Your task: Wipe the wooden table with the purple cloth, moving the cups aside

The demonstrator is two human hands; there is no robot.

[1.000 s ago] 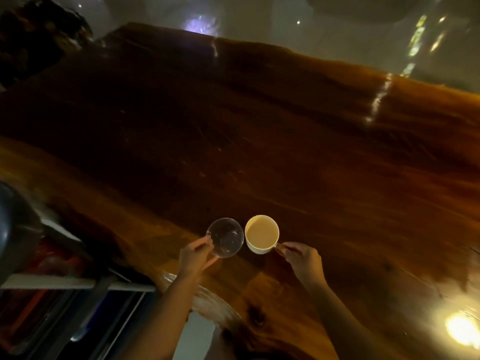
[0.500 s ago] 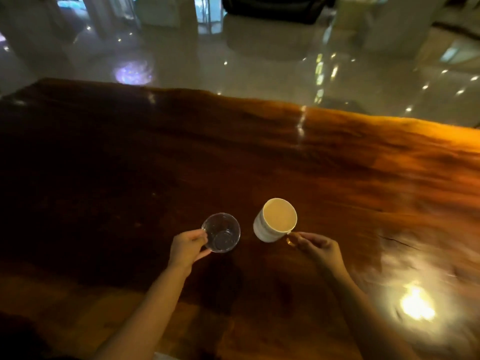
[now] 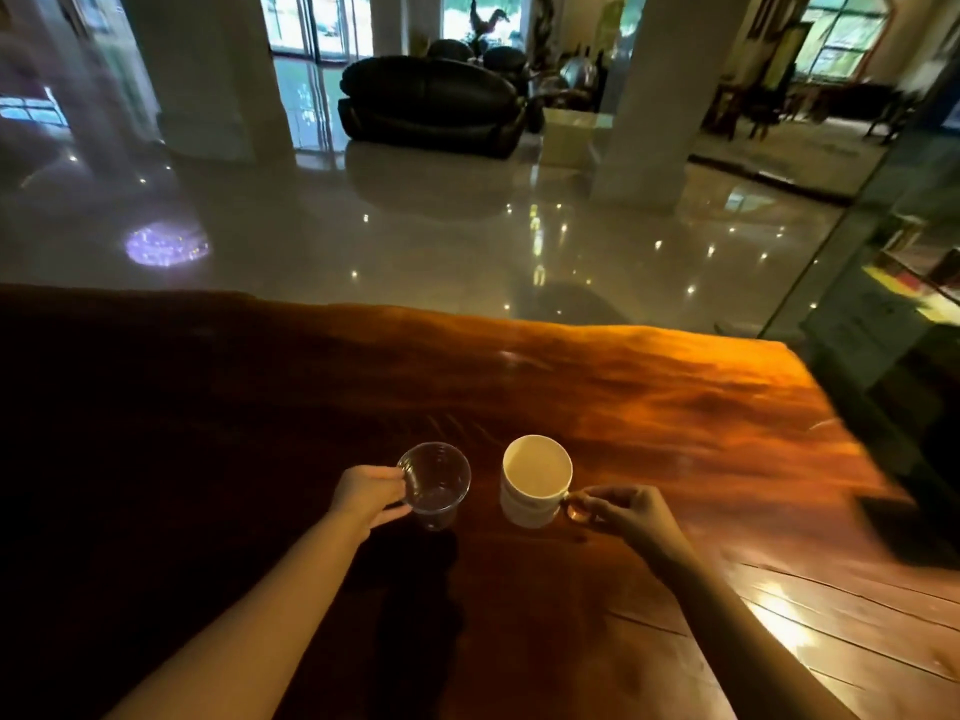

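Left hand (image 3: pixel 366 497) closed around a clear glass cup (image 3: pixel 435 483), right hand (image 3: pixel 621 510) pinching the handle of a white mug (image 3: pixel 535 481), both cups upright side by side, slightly apart, over the glossy wooden table (image 3: pixel 675 407).

Two bare forearms reach in from the near edge of the wooden tabletop (image 3: pixel 675 407), both uncovered from the lower frame edge to the wrists, with no sleeve or cuff visible. The left hand (image 3: pixel 366 493) and the right hand (image 3: pixel 631 514) are ungloved. No ring, watch or bracelet can be made out in the dim light. The arms are slender, and the fingers look short-nailed, though the nails are too small to judge.
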